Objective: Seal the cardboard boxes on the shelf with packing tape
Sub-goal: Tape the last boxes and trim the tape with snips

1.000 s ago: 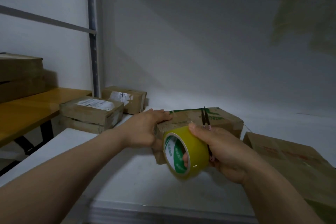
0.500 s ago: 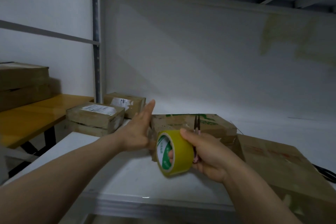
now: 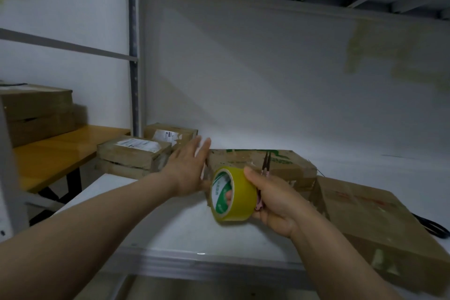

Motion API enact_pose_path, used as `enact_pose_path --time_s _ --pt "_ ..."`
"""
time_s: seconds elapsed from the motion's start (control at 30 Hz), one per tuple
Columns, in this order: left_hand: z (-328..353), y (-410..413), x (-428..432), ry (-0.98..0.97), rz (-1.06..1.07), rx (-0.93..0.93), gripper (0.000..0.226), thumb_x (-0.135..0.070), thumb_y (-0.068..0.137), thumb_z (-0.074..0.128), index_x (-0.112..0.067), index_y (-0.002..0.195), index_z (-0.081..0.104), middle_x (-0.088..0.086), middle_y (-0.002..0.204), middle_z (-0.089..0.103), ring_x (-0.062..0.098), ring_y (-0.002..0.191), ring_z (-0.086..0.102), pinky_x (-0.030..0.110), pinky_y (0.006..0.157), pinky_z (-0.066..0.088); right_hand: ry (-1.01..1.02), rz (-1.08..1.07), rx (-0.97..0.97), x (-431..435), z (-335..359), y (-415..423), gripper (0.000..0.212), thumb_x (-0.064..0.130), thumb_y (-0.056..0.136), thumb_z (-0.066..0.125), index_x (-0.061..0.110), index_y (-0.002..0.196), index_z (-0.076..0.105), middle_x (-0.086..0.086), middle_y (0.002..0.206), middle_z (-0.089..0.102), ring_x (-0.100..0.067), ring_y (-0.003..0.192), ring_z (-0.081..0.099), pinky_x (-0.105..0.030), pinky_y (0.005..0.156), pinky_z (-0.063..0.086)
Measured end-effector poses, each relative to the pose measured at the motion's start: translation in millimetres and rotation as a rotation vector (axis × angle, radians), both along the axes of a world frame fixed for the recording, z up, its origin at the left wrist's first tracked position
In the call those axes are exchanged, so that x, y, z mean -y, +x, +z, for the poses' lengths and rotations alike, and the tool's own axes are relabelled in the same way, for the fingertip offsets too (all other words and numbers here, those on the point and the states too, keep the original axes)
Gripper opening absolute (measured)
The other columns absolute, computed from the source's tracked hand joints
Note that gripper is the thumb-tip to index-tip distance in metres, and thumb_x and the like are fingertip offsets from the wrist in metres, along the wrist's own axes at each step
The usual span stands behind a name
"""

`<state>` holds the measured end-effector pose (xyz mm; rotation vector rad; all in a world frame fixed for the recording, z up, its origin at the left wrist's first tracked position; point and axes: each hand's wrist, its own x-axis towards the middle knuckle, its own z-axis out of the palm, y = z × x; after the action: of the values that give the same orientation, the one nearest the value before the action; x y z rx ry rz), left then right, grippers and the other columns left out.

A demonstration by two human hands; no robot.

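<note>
The roll of yellow packing tape (image 3: pixel 239 192) is held up in the right hand (image 3: pixel 275 200), just in front of the green-printed box (image 3: pixel 287 165) and near the front edge of the white shelf (image 3: pixel 170 226). The fingers are hooked through the core and the thumb is laid over the outer face. A pair of scissors (image 3: pixel 267 162) with pink handles is gripped in the same hand, blades pointing to 12 o'clock. The left hand (image 3: pixel 187 170) is released, its fingers straight and together. It is set flat at the 9 o'clock end of the green-printed box, apparently touching it.

No drawn-out strip of tape can be made out between roll and box, and no fresh band is seen across the top of that box. Its sealing is therefore judged to be only at the point of starting. A larger flat box (image 3: pixel 365 221) lies at 3 o'clock of it, and two labelled small boxes (image 3: pixel 134 156) are stacked near 10 o'clock. Whether any of these is already sealed cannot be told in the dim light. Most of the task is judged to be left.
</note>
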<state>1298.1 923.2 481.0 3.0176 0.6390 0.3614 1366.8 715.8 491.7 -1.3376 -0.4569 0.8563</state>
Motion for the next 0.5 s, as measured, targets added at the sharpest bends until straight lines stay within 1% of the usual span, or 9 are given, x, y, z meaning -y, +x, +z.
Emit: enact_pose_path --time_s 0.07,0.13,0.2,0.23,0.27,0.33,0.37,0.43,0.5 --pt "-1.7 -9.3 12.3 -0.087 0.164 0.104 0.115 -0.058 0.079 0.075 -0.016 0.159 0.004 0.016 0.158 0.024 0.036 0.144 0.028 0.050 0.117 0.028 -0.015 -0.001 0.008 -1.8 -3.8 -1.9 0.029 0.026 0.099 0.061 0.011 0.124 0.062 -0.016 0.109 0.075 -0.030 0.098 0.073 -0.043 0.082 0.062" --pt "-0.7 -19.3 22.7 -0.514 0.258 0.268 0.080 -0.036 0.084 0.077 -0.009 0.146 0.033 0.013 0.132 0.049 0.027 0.116 0.054 0.042 0.099 0.046 -0.052 0.015 0.038 -3.9 -6.3 -4.6 0.029 0.023 0.099 0.061 0.008 0.123 0.063 -0.015 0.109 0.075 -0.029 0.102 0.072 -0.041 0.086 0.060" --pt "1.7 -28.0 32.3 -1.083 0.286 0.348 0.033 -0.024 0.097 0.061 -0.004 0.122 0.054 0.009 0.100 0.063 0.019 0.087 0.060 0.034 0.082 0.047 -0.061 0.033 0.039 -6.0 -7.1 -7.6 0.026 0.021 0.100 0.060 0.005 0.120 0.064 -0.014 0.105 0.076 -0.024 0.095 0.073 -0.037 0.082 0.061" --pt "3.2 -32.0 38.9 -1.271 0.283 0.357 0.028 -0.030 0.100 0.056 -0.005 0.112 0.059 0.008 0.092 0.065 0.021 0.083 0.060 0.035 0.081 0.044 -0.057 0.044 0.047 -6.4 -6.9 -8.9 0.024 0.020 0.100 0.059 0.004 0.118 0.065 -0.012 0.098 0.077 -0.020 0.086 0.074 -0.033 0.075 0.061" --pt "4.1 -35.0 45.0 -1.384 0.270 0.343 0.036 -0.043 0.099 0.056 -0.007 0.106 0.060 0.008 0.092 0.066 0.022 0.086 0.061 0.036 0.082 0.042 -0.067 0.050 0.074 -5.9 -5.4 -10.6 0.023 0.021 0.101 0.058 0.005 0.115 0.065 -0.008 0.090 0.076 -0.015 0.076 0.073 -0.028 0.067 0.060" --pt "3.3 -34.6 54.8 -1.422 0.226 0.292 0.050 -0.062 0.090 0.058 -0.014 0.105 0.059 0.007 0.101 0.066 0.022 0.095 0.060 0.036 0.081 0.042 -0.171 0.040 0.250 -3.9 0.6 -14.4 0.025 0.030 0.102 0.055 0.008 0.108 0.067 -0.005 0.085 0.073 -0.013 0.071 0.069 -0.025 0.061 0.056" --pt "1.7 -32.8 59.3 -1.418 0.196 0.286 0.050 -0.064 0.086 0.061 -0.018 0.105 0.059 0.006 0.104 0.065 0.022 0.097 0.060 0.034 0.079 0.042 -0.290 0.018 0.459 -2.5 3.6 -12.7 0.032 0.038 0.103 0.053 0.010 0.103 0.068 -0.006 0.087 0.073 -0.015 0.074 0.069 -0.028 0.064 0.056" --pt "-2.6 -25.6 65.3 -1.436 0.162 0.314 0.049 -0.060 0.081 0.068 -0.021 0.110 0.060 0.007 0.104 0.065 0.022 0.095 0.060 0.033 0.076 0.042 -0.499 -0.101 0.949 -1.6 10.7 -4.0 0.042 0.050 0.102 0.049 0.014 0.090 0.067 -0.007 0.085 0.071 -0.020 0.078 0.067 -0.036 0.071 0.054" --pt "-10.2 -18.6 65.7 -1.481 0.163 0.354 0.060 -0.051 0.076 0.076 -0.017 0.123 0.058 0.010 0.104 0.066 0.024 0.091 0.062 0.033 0.074 0.045 -0.526 -0.216 1.177 -5.6 16.6 7.2 0.034 0.047 0.101 0.051 0.021 0.084 0.065 0.002 0.082 0.069 -0.016 0.075 0.063 -0.033 0.070 0.051"
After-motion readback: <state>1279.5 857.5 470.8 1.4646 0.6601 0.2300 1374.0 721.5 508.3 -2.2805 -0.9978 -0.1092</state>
